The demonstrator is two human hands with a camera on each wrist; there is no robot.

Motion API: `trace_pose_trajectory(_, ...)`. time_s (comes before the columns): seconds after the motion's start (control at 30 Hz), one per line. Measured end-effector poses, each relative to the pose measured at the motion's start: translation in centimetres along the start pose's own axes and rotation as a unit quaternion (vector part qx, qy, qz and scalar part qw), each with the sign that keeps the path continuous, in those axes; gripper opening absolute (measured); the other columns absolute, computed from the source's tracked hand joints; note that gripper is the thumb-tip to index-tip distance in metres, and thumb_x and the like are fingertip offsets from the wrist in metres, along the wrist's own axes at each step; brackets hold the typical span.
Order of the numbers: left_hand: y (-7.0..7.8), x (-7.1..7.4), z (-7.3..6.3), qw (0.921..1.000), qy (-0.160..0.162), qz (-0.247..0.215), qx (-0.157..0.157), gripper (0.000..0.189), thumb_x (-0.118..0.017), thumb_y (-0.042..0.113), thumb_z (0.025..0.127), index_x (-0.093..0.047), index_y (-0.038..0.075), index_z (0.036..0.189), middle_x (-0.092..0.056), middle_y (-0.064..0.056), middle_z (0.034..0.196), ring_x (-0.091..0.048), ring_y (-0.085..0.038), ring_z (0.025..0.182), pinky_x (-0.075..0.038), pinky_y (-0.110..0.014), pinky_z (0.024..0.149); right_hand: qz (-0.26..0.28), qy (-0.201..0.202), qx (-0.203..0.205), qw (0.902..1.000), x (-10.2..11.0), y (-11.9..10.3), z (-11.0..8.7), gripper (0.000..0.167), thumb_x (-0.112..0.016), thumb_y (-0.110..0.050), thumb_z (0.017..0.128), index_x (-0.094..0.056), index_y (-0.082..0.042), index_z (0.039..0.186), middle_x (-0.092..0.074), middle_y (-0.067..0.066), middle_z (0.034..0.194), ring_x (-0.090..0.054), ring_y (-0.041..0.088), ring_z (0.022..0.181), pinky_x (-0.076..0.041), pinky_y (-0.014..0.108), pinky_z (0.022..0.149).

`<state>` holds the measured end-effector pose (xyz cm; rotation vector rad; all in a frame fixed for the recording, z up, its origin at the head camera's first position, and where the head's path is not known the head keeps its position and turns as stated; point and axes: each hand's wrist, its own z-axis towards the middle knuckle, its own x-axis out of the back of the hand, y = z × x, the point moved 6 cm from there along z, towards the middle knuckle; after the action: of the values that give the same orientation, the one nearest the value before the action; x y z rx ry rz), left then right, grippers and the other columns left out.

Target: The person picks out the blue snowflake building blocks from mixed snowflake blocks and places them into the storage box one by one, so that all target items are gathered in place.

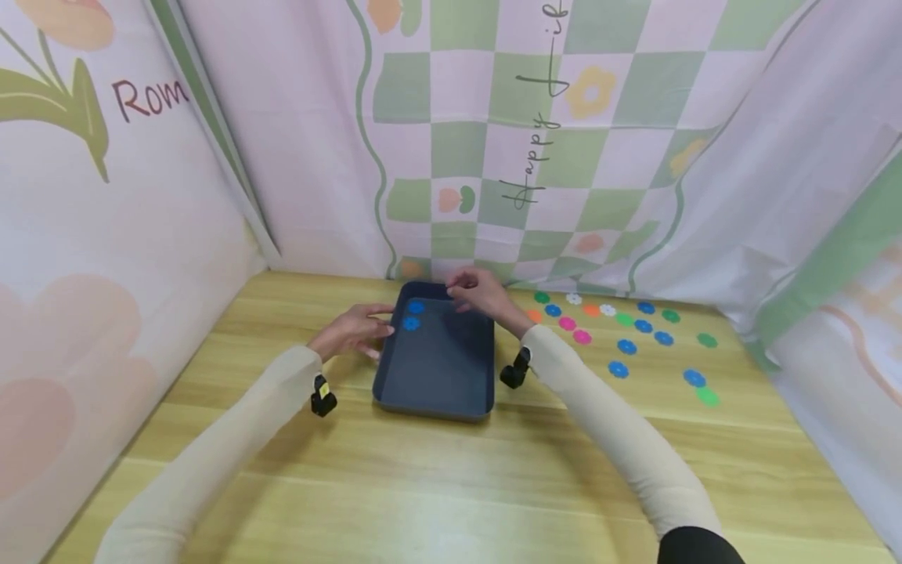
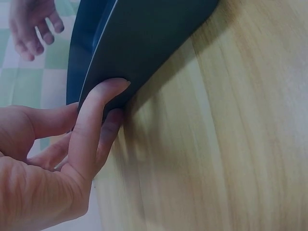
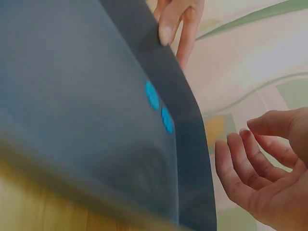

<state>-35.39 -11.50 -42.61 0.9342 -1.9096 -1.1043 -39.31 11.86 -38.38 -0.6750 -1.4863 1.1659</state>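
A dark grey rectangular tray (image 1: 437, 368) lies on the table. My left hand (image 1: 355, 327) holds its left side, with a fingertip at the rim and other fingers against the outer wall (image 2: 144, 43). Two blue flower-shaped pieces (image 1: 413, 316) lie inside the tray near its far left corner; the right wrist view shows these blue pieces (image 3: 152, 95) close to the wall. Over the far right end of the tray is my right hand (image 1: 479, 291). Its fingers (image 3: 240, 166) are loosely bent, with nothing between them and the thumb.
Several flower-shaped pieces in blue, green, pink, orange and white are scattered right of the tray, among them a blue piece (image 1: 618, 369) and a pink piece (image 1: 581, 337). A patterned curtain (image 1: 521, 157) hangs behind the wooden table (image 1: 423, 486); another printed cloth (image 1: 106, 235) borders the left.
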Motion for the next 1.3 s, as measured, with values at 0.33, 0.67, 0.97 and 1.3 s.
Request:
trace_pose_trajectory(0.33,-0.3,0.1,0.3,1.0000,-0.004,-0.007,-0.004,0.063,-0.053,0.002,0.108,-0.027,0.003,0.165,-0.033,-0.034,0.162,-0.043,-0.048,0.146,-0.068,-0.036,0.075,-0.110,-0.022,0.015,0.9936,5.0,1.4,-2.1,0.030,-0.059,-0.005,0.106,-0.060,0.013,0.130,-0.066,0.032,0.123,-0.065,0.050,0.109,-0.061,0.059,0.093)
trace_pose_trajectory(0.67,-0.2,-0.1,0.4,0.9998,0.001,-0.017,-0.008,0.062,-0.056,0.004,0.107,-0.031,0.004,0.164,-0.030,-0.028,0.167,-0.044,-0.044,0.146,-0.067,-0.032,0.071,-0.158,-0.005,0.032,0.9869,8.3,4.3,-4.1,0.031,-0.059,-0.004,0.105,-0.061,0.014,0.131,-0.066,0.033,0.122,-0.067,0.048,0.106,-0.064,0.052,0.088)
trace_pose_trajectory(0.97,0.4,-0.9,0.5,0.9998,0.009,0.001,-0.020,0.064,-0.057,0.000,0.104,-0.033,0.002,0.163,-0.035,-0.027,0.165,-0.050,-0.044,0.141,-0.064,-0.027,0.061,-0.199,0.033,0.017,0.9792,11.3,6.5,-5.5,0.031,-0.062,-0.007,0.105,-0.063,0.010,0.132,-0.067,0.029,0.125,-0.066,0.042,0.110,-0.062,0.044,0.090)
trace_pose_trajectory(1.3,0.2,-0.7,0.5,0.9999,0.017,0.000,-0.001,0.064,-0.058,0.000,0.101,-0.036,0.003,0.162,-0.040,-0.026,0.163,-0.055,-0.043,0.137,-0.066,-0.030,0.063,-0.196,0.068,-0.038,0.9775,15.0,8.9,-6.7,0.033,-0.058,-0.011,0.107,-0.060,0.009,0.135,-0.063,0.031,0.132,-0.061,0.044,0.119,-0.059,0.049,0.096)
